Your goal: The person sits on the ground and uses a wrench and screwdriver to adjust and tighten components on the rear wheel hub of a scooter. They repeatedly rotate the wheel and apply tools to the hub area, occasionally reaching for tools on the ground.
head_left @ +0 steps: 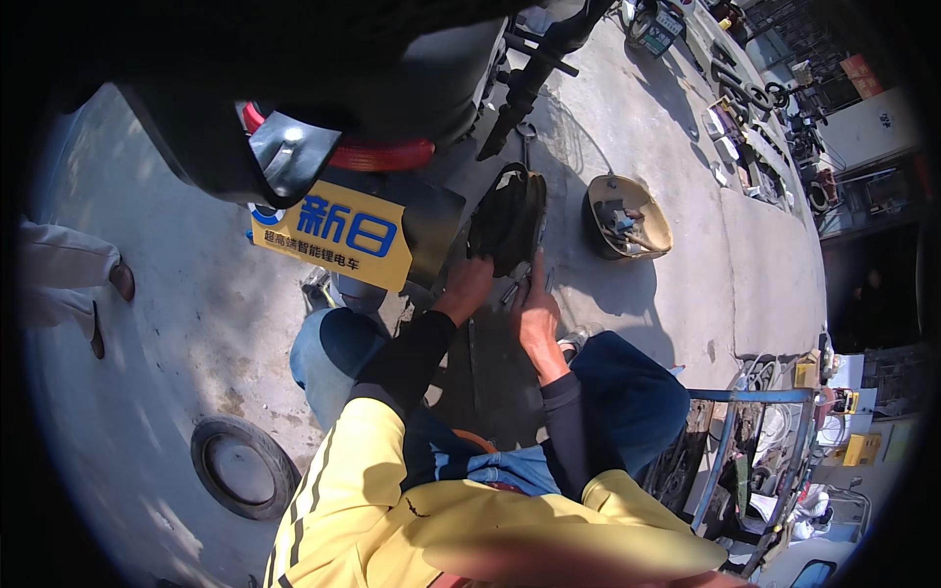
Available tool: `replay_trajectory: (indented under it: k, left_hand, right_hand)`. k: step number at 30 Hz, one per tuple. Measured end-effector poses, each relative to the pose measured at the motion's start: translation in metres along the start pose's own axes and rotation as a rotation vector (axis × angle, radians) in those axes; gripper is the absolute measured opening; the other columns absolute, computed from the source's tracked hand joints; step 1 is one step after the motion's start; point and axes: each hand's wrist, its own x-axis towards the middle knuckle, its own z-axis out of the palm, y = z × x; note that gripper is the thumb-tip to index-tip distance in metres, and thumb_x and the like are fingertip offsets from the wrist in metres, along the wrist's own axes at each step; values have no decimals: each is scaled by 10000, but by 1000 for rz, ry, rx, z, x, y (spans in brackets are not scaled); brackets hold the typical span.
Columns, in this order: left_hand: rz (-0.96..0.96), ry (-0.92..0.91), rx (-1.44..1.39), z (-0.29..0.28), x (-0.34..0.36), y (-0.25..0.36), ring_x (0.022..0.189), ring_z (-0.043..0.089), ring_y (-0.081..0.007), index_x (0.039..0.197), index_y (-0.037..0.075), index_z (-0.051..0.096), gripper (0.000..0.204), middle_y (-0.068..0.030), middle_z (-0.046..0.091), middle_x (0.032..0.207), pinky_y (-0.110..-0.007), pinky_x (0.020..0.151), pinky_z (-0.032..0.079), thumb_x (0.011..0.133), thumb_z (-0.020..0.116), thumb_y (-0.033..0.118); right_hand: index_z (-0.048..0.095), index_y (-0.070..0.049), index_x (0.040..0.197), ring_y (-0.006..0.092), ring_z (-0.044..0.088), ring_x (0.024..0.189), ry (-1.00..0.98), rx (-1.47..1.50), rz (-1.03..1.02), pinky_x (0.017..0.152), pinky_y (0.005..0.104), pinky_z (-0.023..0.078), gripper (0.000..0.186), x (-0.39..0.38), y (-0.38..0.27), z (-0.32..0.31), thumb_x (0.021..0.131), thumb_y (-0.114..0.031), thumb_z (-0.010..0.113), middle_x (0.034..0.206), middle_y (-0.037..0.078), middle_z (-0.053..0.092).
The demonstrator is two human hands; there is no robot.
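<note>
Left hand curled at the near end of the tyre, right hand against its edge, pinch impossible to tell! Left of the tub, gripped one end only, it could tip.

Tools in container, right of tyre
</note>
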Motion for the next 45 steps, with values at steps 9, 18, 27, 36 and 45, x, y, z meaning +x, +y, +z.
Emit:
replay_trajectory:
  k: [9, 18, 27, 36, 45]
  left_hand:
    - [-2, -3, -11, -2, 3, -6, 821, 740, -409, 983, 2, 683, 136, -220, 728, 829, -526, 710, 591, 923, 589, 79]
    - [45, 78, -57, -8, 6, -2, 853, 714, -438, 972, -3, 650, 106, -241, 715, 881, -544, 739, 566, 929, 601, 80]
    - [-37, 90, -111, -38, 6, 33, 971, 734, -351, 1230, 41, 575, 338, -201, 663, 1230, -525, 845, 572, 963, 670, 225]
    - [139, 247, 407, -46, 29, 56, 1556, 227, -365, 1582, 208, 436, 745, -123, 200, 1713, -643, 1196, 256, 951, 640, 547]
    - [161, 201, 484, -32, -13, 45, 1557, 223, -387, 1590, 200, 425, 813, -124, 173, 1726, -638, 1190, 274, 909, 688, 556]
  right_hand:
    - [141, -215, 1673, 502, 698, 805, 3, 9, 29, 695, 603, 530, 730, 12, -2, 6, 1041, -241, 506, 878, 305, 717]
    - [187, -194, 1658, 513, 690, 802, 18, -62, 40, 705, 599, 535, 701, 95, -25, -14, 1038, -248, 509, 915, 313, 719]
    - [333, -92, 1617, 387, 728, 779, 103, 223, 12, 742, 463, 574, 607, -122, 79, 8, 1040, -140, 517, 1004, 245, 729]
    - [332, -100, 1623, 88, 483, 512, -6, 791, 375, 437, 249, 414, 572, -184, 87, 21, 1088, -219, 494, 705, 12, 548]
    - [348, 19, 1577, 78, 476, 525, 50, 826, 318, 453, 250, 392, 566, -174, 108, 46, 1081, -194, 519, 742, 10, 547]
